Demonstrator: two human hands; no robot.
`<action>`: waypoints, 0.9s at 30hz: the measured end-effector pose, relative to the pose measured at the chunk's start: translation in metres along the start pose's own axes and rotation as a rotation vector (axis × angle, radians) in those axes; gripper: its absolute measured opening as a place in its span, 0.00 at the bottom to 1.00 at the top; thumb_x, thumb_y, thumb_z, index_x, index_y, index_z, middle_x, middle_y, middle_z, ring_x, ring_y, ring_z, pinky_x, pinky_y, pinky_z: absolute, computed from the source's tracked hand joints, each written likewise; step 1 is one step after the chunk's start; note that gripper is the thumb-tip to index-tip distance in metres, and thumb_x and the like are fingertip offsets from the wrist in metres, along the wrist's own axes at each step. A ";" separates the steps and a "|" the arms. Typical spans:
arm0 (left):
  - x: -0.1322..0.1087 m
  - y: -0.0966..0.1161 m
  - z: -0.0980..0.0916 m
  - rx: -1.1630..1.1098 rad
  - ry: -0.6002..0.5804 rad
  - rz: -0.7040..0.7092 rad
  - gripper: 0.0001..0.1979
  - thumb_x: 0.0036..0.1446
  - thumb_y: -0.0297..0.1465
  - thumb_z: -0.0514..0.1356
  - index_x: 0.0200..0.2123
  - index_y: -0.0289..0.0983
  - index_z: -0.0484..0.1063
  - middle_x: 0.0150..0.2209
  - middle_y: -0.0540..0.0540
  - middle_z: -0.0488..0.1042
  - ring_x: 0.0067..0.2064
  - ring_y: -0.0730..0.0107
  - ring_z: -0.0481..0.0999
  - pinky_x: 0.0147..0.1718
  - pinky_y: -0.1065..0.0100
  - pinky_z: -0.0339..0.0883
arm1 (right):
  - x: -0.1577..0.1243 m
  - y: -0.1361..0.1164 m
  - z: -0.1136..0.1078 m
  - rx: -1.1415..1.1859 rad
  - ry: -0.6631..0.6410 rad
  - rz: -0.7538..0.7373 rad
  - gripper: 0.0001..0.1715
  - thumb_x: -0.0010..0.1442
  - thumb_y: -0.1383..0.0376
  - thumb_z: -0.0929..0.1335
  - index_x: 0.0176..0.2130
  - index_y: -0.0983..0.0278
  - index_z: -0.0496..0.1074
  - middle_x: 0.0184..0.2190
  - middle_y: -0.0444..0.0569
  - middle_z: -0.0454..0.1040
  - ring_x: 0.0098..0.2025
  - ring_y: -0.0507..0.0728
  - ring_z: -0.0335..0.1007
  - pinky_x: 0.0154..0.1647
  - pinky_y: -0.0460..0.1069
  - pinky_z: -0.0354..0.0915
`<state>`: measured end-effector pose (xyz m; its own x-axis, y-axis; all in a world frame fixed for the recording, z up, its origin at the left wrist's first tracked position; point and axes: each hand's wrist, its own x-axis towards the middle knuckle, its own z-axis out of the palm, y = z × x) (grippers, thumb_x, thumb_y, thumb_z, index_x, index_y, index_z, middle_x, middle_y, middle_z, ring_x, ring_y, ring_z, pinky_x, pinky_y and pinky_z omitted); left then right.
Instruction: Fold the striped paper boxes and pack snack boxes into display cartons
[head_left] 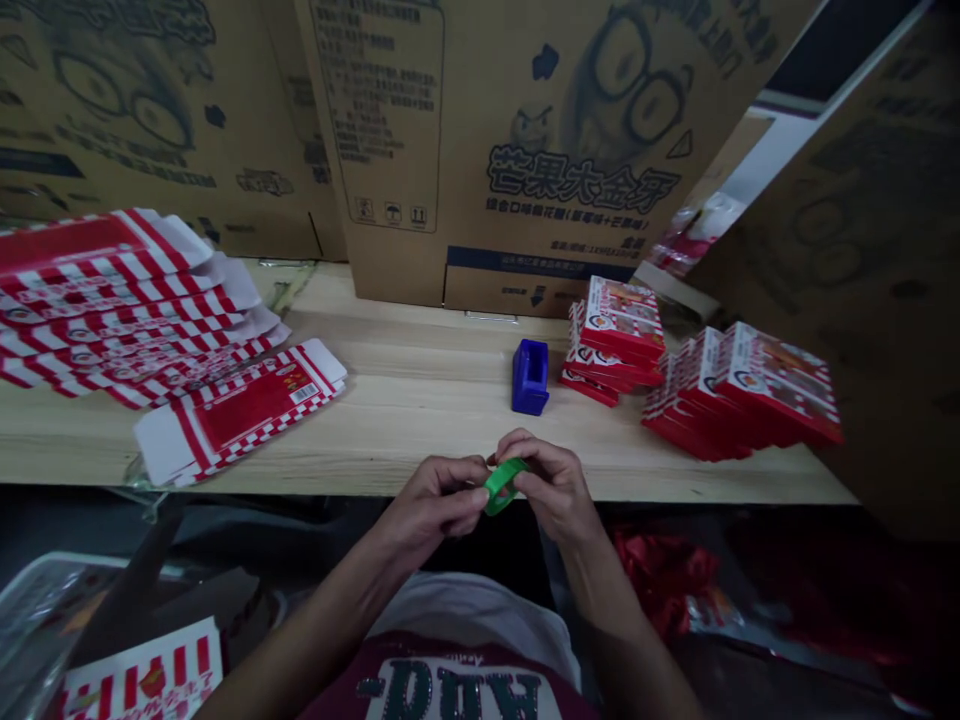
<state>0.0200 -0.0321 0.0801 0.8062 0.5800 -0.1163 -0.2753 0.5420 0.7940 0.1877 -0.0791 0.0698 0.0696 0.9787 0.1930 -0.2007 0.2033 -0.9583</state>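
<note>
A green tape roll is held at the table's front edge, between both hands. My left hand pinches its left side with thumb and fingers. On the opposite side, my right hand grips the roll with its thumb low and its fingers curled over the top. Whether a strip of tape is lifted is too small to tell. Just beyond the hands stands a blue tape dispenser, with no roll visible in it.
Flat red-and-white cartons are piled on the left of the wooden table. Filled-looking small boxes stand stacked at right. Large cardboard boxes wall off the back. Red wrapping lies below the table, right.
</note>
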 end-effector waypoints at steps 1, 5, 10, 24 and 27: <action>0.002 0.001 0.000 -0.002 0.004 -0.007 0.13 0.48 0.37 0.67 0.30 0.31 0.77 0.26 0.53 0.60 0.18 0.87 0.52 0.18 0.73 0.39 | 0.001 0.001 -0.001 -0.007 0.001 -0.002 0.09 0.53 0.59 0.73 0.35 0.61 0.77 0.34 0.48 0.68 0.37 0.56 0.66 0.34 0.49 0.65; 0.008 0.003 -0.001 -0.016 0.032 -0.029 0.13 0.48 0.37 0.67 0.27 0.31 0.74 0.23 0.54 0.60 0.18 0.86 0.51 0.18 0.73 0.39 | 0.008 -0.001 -0.010 -0.090 -0.051 -0.039 0.08 0.55 0.61 0.71 0.37 0.62 0.76 0.35 0.49 0.68 0.36 0.56 0.66 0.33 0.50 0.65; 0.024 0.004 0.002 -0.048 0.078 -0.021 0.13 0.47 0.36 0.66 0.24 0.32 0.72 0.20 0.55 0.59 0.18 0.85 0.50 0.18 0.73 0.39 | 0.019 -0.001 -0.026 -0.195 -0.079 -0.085 0.07 0.57 0.64 0.70 0.38 0.61 0.76 0.36 0.50 0.68 0.38 0.56 0.66 0.34 0.50 0.65; 0.054 -0.001 -0.008 0.119 -0.023 0.011 0.16 0.50 0.41 0.65 0.31 0.31 0.77 0.28 0.50 0.63 0.23 0.81 0.55 0.20 0.74 0.43 | 0.039 0.013 -0.043 -0.124 -0.018 -0.097 0.10 0.56 0.58 0.71 0.35 0.62 0.76 0.33 0.49 0.70 0.33 0.55 0.68 0.32 0.49 0.67; 0.052 0.007 -0.015 0.316 0.020 0.102 0.14 0.51 0.39 0.64 0.30 0.32 0.76 0.27 0.49 0.64 0.28 0.76 0.60 0.26 0.72 0.50 | 0.044 0.017 -0.039 -0.161 0.003 -0.082 0.14 0.57 0.58 0.70 0.43 0.60 0.76 0.39 0.51 0.72 0.38 0.57 0.71 0.37 0.52 0.69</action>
<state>0.0523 0.0104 0.0707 0.7716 0.6351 -0.0362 -0.1751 0.2668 0.9477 0.2258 -0.0337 0.0532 0.0821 0.9588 0.2719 -0.0351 0.2754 -0.9607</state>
